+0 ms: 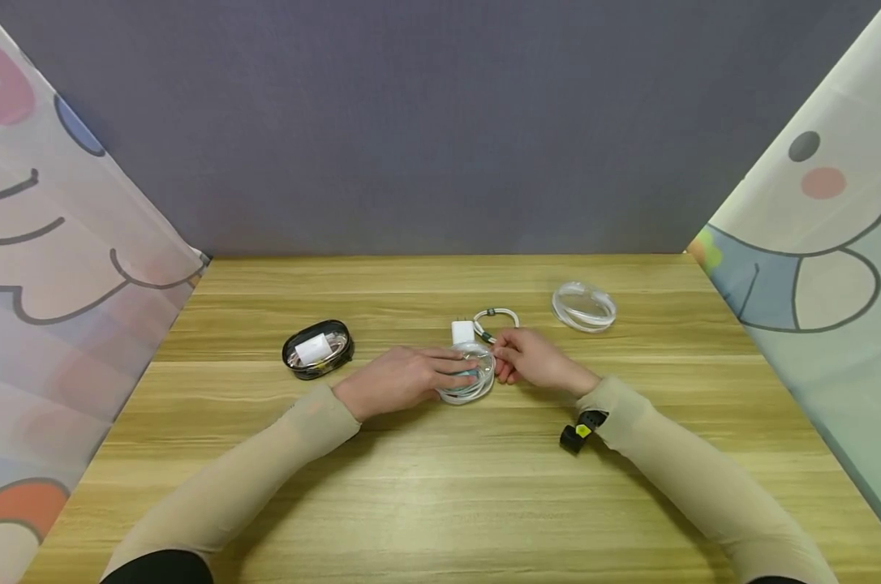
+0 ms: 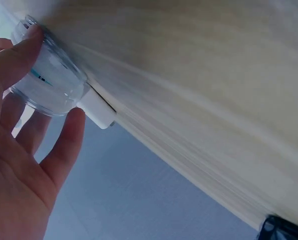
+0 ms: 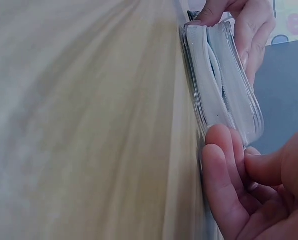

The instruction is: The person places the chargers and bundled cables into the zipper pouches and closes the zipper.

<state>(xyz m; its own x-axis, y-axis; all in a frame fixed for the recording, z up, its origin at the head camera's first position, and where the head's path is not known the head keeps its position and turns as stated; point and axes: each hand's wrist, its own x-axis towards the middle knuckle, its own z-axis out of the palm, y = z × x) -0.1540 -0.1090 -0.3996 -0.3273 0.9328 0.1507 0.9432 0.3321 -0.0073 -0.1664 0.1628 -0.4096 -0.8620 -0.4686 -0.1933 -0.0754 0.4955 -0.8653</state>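
A small clear round zippered case point(image 1: 466, 396) sits near the middle of the table, with coiled white cable visible through it. My left hand point(image 1: 404, 380) holds it from the left, thumb on one face and fingers spread over the other. At its right end my right hand point(image 1: 531, 358) pinches the edge between thumb and fingertips. In the right wrist view the zipper point(image 3: 222, 90) runs along the case's side, with a narrow gap in part of it. The fingers hide whatever zipper pull is there. Just behind the case lies a white charger plug point(image 1: 462, 332).
A white cable loop point(image 1: 516, 315) with dark ties lies behind my right hand. To the left stands a black-rimmed oval case point(image 1: 309, 374) containing a white charger and cable. Another clear round case point(image 1: 560, 312) lies at the back right. A grey panel point(image 1: 440, 130) borders the table's far edge.
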